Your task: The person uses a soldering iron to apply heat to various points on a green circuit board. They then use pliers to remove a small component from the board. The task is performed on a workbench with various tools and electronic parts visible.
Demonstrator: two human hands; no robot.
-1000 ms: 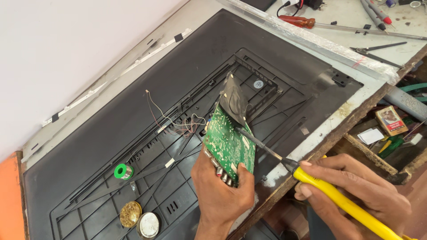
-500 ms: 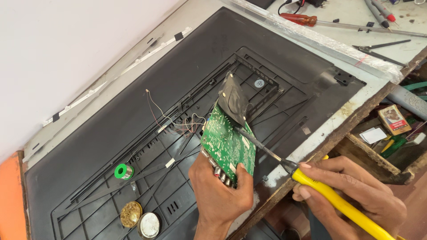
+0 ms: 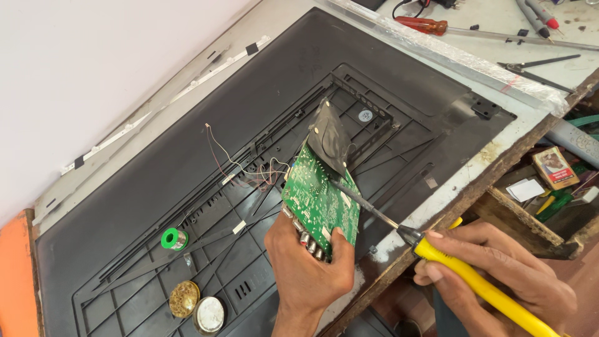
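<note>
Green circuit board point(image 3: 319, 198) as before in clenched left hand point(image 3: 310, 273), yellow soldering iron point(image 3: 480, 287) in right hand's point(image 3: 499, 274) unchanged grip.

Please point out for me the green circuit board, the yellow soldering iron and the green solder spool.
green circuit board point(image 3: 318, 203), head view, on its green face.
yellow soldering iron point(image 3: 474, 284), head view, on the yellow handle.
green solder spool point(image 3: 174, 238), head view, on its green rim.
</note>
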